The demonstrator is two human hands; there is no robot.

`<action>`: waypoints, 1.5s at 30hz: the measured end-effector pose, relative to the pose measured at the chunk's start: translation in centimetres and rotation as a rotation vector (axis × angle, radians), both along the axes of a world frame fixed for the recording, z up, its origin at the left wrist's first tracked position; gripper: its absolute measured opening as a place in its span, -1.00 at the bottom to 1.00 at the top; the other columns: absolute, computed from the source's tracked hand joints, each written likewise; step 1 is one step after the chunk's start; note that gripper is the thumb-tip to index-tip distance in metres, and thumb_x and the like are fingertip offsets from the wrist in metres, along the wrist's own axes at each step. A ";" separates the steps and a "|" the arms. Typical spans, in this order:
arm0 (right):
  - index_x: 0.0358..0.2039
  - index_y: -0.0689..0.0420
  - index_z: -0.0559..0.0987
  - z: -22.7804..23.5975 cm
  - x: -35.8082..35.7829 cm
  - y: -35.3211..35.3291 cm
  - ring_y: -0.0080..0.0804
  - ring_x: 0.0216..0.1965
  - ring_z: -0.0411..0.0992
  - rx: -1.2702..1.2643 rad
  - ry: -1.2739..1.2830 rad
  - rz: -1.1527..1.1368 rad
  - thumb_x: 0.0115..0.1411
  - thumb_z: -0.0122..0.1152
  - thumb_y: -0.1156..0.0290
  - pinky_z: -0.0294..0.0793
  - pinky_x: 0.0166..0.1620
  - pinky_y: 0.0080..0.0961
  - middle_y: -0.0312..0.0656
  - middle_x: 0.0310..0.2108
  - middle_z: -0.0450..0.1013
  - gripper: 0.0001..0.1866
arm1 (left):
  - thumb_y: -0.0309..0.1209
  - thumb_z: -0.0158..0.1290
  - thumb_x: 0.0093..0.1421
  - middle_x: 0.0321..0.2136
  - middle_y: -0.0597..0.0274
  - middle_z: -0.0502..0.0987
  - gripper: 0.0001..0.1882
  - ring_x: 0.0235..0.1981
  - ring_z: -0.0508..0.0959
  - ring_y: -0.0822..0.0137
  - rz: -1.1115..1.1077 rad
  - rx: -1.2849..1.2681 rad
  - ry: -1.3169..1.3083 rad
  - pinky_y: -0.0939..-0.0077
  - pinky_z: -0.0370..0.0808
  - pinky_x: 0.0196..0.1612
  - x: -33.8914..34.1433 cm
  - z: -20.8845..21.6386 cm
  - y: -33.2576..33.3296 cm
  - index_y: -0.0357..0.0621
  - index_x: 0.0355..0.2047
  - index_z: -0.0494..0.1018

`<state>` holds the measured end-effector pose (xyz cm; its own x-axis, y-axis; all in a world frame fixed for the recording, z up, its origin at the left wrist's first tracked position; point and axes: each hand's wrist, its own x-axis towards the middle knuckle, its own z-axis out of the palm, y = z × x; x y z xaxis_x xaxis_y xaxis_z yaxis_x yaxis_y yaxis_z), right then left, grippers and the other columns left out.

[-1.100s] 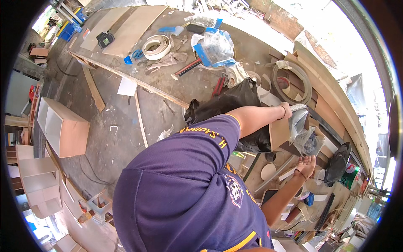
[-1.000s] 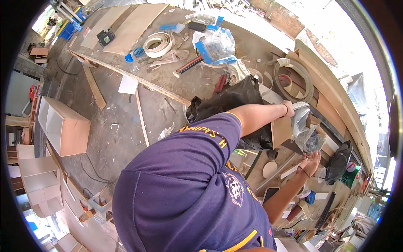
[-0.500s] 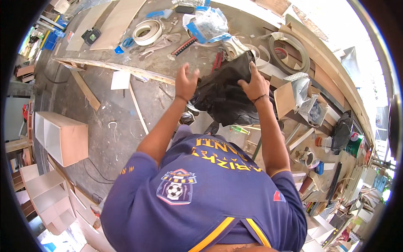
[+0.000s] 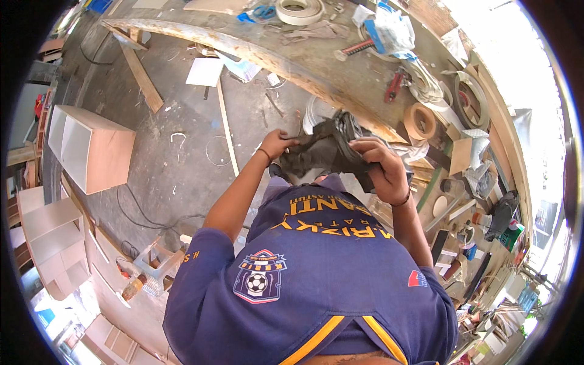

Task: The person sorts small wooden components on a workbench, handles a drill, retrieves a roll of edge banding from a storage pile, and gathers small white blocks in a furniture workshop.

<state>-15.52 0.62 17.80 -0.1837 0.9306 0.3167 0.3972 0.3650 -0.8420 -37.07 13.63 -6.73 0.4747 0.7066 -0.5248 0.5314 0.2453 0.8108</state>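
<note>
The left hand [image 4: 278, 144] pinched the left end of the black plastic bag [image 4: 319, 152] while the right hand [image 4: 384, 167] gripped its right side, apparently to support its loose folds between them, beside the workbench [image 4: 359, 82]

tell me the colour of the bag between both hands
The bag is black, shown best in the head view.

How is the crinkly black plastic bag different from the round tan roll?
The crinkly black plastic bag is bunched and wrinkled; the round tan roll is a neat ring with a hole. The bag is dark; the roll is light brown. The left hand and right hand hold the bag; neither touches the roll.
</note>
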 end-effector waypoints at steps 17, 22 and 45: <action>-0.21 0.19 0.45 -9.9 1.2 1.2 -0.04 -0.24 0.41 -0.504 -0.381 -0.064 -0.01 0.08 0.30 0.37 -0.18 -0.29 0.02 -0.31 0.45 -0.65 | -0.42 0.00 0.10 -0.51 0.34 0.44 -0.76 -0.61 0.38 0.56 0.932 -0.027 -0.325 0.75 0.31 -0.61 -9.2 10.9 -5.9 -0.25 -0.22 0.35; -0.23 0.21 0.46 -12.1 2.1 4.8 -0.08 -0.31 0.44 -0.513 -0.370 -0.045 -0.03 0.10 0.30 0.39 -0.23 -0.34 -0.01 -0.36 0.46 -0.65 | -0.56 -0.03 0.08 -0.44 0.25 0.41 -0.53 -0.59 0.37 0.51 1.014 -0.024 -0.485 0.66 0.37 -0.52 -12.0 11.9 -10.1 -0.31 0.02 0.17; -0.32 0.08 0.49 -9.1 -1.9 14.7 -0.14 -0.26 0.41 -0.398 -0.419 -0.013 -0.03 0.13 0.24 0.15 -0.03 -0.14 -0.03 -0.38 0.45 -0.73 | -0.68 -0.17 -0.09 -0.46 0.23 0.29 -0.34 -0.67 0.23 0.49 1.493 0.163 -0.066 0.64 0.32 -0.58 -22.0 12.2 -21.4 -0.18 0.11 0.06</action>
<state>-17.42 15.29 8.68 -0.2058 0.9661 -0.1559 0.7289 0.0450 -0.6831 -59.11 -7.75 5.43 -0.6958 0.5953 -0.4018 -0.1567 0.4202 0.8938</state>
